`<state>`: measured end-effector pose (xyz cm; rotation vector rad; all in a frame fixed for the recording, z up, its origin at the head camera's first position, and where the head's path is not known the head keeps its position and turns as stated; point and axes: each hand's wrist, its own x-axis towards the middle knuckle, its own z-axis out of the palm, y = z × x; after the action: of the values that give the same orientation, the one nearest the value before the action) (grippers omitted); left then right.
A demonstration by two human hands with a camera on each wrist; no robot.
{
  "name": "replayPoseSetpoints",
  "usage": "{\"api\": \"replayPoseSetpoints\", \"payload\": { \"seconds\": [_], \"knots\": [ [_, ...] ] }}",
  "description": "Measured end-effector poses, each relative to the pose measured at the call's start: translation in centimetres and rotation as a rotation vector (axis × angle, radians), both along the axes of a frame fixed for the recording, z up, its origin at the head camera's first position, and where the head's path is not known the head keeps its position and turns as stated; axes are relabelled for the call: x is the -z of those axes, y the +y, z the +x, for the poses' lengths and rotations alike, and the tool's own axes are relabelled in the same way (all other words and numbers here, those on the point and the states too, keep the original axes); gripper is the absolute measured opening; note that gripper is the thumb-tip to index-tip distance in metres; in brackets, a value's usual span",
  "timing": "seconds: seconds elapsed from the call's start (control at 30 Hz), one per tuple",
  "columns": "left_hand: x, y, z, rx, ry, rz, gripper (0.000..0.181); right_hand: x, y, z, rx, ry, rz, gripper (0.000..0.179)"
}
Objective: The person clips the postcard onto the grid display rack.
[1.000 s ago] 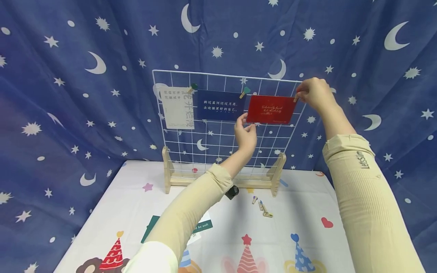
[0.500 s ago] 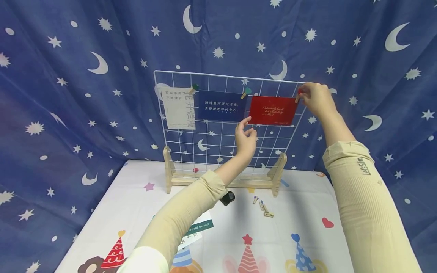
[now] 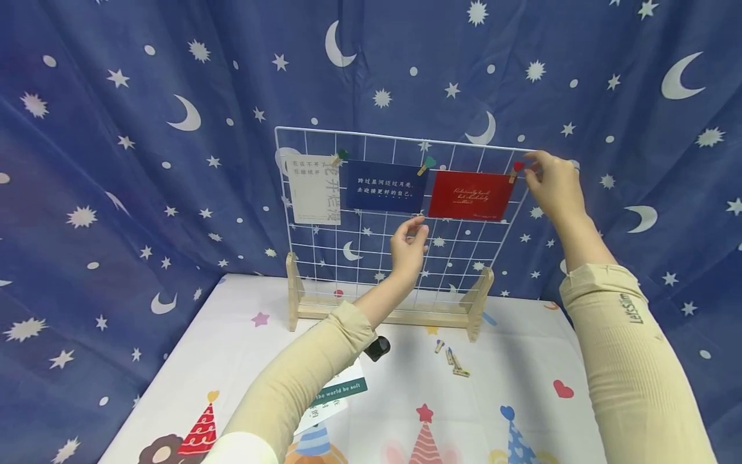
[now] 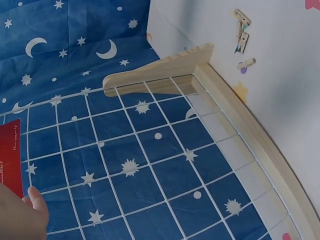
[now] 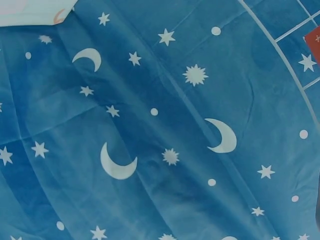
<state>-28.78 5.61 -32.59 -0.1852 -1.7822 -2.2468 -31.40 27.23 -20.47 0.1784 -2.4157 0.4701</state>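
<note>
A red card (image 3: 471,195) hangs on the white wire grid (image 3: 371,245), with a red-heart clothespin (image 3: 514,171) at its upper right corner. Just right of that clothespin is my right hand (image 3: 558,190), its fingers loosely bent and holding nothing. Below the card's lower left corner my left hand (image 3: 408,248) hovers with relaxed fingers. In the left wrist view that hand (image 4: 25,215) appears beside the card's edge. A navy card (image 3: 385,187) and a white card (image 3: 313,190) hang further left, with a teal-heart clothespin (image 3: 426,165) and a green-topped clothespin (image 3: 339,158).
Wooden feet and a crossbar (image 3: 388,316) hold the grid up on the white patterned tablecloth. Several small clothespins (image 3: 458,367) lie in front. A black object (image 3: 377,348) and a few cards (image 3: 342,390) are partly behind my left arm. Starry blue curtain (image 3: 232,84) surrounds the table.
My right fingers have come away from the red-heart clothespin, which stays on the card. My left hand has dropped away from the card's lower edge. The head view has shifted slightly.
</note>
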Motion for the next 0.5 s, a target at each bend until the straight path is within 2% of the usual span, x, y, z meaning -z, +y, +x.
{"api": "replayPoseSetpoints", "payload": {
  "seconds": [0.23,0.5],
  "knots": [
    [0.1,-0.2,0.4,0.025,-0.008,0.017,0.027,0.2,-0.1,0.5,0.018,0.004,-0.039,0.032],
    [0.5,-0.7,0.6,0.041,-0.016,0.045,0.027,1.2,0.1,1.1,0.001,0.041,-0.052,0.03]
  ]
}}
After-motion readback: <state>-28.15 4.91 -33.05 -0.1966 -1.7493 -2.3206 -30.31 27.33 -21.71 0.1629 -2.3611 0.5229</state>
